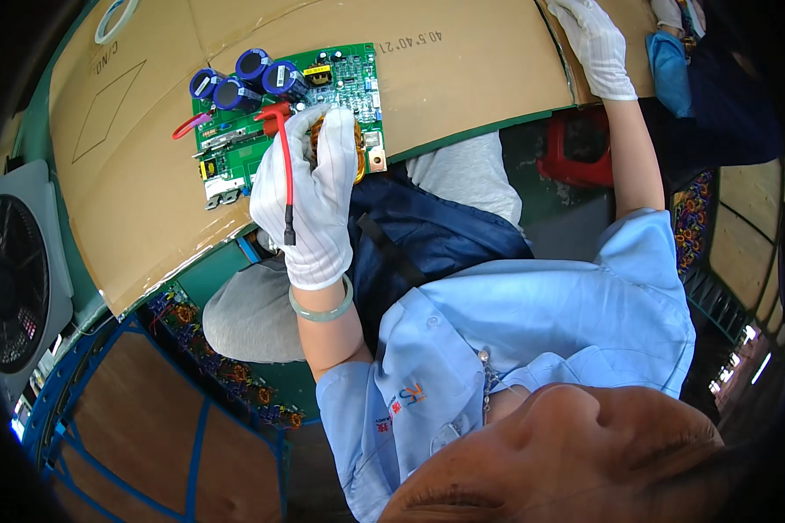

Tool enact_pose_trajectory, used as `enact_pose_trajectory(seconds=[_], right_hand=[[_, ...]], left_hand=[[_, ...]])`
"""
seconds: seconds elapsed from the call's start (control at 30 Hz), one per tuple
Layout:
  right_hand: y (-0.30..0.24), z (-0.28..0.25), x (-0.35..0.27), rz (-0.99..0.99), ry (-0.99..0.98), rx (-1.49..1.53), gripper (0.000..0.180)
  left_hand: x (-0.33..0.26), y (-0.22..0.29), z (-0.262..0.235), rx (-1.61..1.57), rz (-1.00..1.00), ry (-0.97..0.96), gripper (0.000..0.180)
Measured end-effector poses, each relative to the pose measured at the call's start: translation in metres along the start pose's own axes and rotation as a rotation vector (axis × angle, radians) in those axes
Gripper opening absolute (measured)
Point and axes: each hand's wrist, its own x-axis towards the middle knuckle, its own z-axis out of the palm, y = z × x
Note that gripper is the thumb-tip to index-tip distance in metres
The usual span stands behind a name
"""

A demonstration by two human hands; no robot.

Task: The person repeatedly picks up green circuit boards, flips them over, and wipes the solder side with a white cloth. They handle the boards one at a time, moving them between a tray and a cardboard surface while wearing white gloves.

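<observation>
My left hand [310, 205], in a white striped glove, is closed around a copper-wound coil [359, 155] at the right side of a green circuit board [355, 91]. Its palm covers the board's lower part. A red wire [286, 161] with a black end runs across the back of this glove. Tall blue capacitors [255, 65] stand at the board's upper left, near a red wire loop [189, 127]. Off to the right, my right hand [595, 45], also gloved, lies with fingers extended on the cardboard near its edge, apart from the board.
Brown cardboard [471, 70] covers the green worktable. A tape roll [115, 19] lies at the far left, above a grey fan [16, 270]. Another person's gloved hand [669, 12] shows at the upper right. Below the table are a red stool [576, 164] and several loose coils [235, 370].
</observation>
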Motion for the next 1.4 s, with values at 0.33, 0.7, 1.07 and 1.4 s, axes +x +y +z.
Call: enact_pose_trajectory(seconds=[0.33, 0.7, 1.07, 1.4], right_hand=[[0.006, -0.001, -0.007, -0.067, -0.207, -0.293, 0.018], [0.010, -0.023, -0.016, -0.182, -0.302, -0.272, 0.020], [-0.090, -0.066, -0.030, 0.820, -0.505, 1.010, 0.037], [-0.169, -0.074, -0.023, 0.687, -0.799, 1.283, 0.043]], left_hand=[[-0.001, 0.000, 0.001, 0.003, -0.019, 0.009, 0.021], [-0.002, -0.003, 0.002, -0.063, -0.016, 0.003, 0.020], [-0.002, -0.001, 0.001, -0.096, 0.025, 0.086, 0.019], [-0.068, 0.009, -0.028, -0.411, -0.172, -0.105, 0.022]])
